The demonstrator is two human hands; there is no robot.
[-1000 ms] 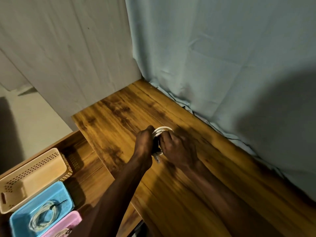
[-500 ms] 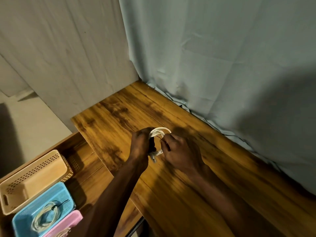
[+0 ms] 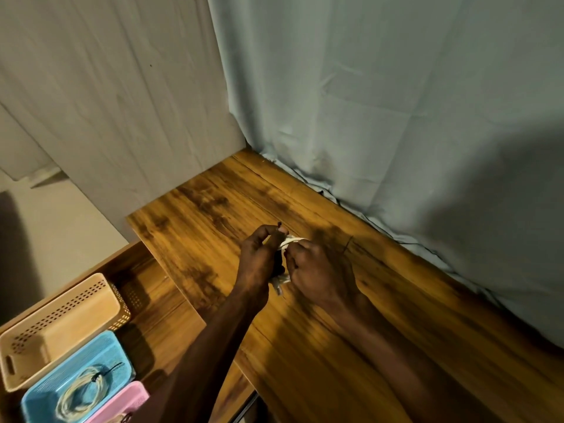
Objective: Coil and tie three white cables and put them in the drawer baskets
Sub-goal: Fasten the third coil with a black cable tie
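A coiled white cable (image 3: 291,241) is held between both hands just above the wooden desk top (image 3: 381,315). My left hand (image 3: 259,261) grips its left side, thumb and fingers partly spread at the top. My right hand (image 3: 320,270) pinches its right side. The cable's plug end (image 3: 279,283) hangs out below the hands; most of the coil is hidden by my fingers. In the open drawer at lower left, a blue basket (image 3: 45,395) holds another coiled white cable (image 3: 81,395) with a black tie.
The drawer (image 3: 158,300) also holds a beige perforated basket (image 3: 58,328) and a pink basket (image 3: 122,401) with something pale at its lower rim. A blue curtain (image 3: 396,102) hangs along the desk's back edge, and a grey panel (image 3: 122,87) stands at left.
The view has shifted slightly. My left thumb and fingers have lifted and spread over the top of the coil, and my right hand has slid closer in against it.
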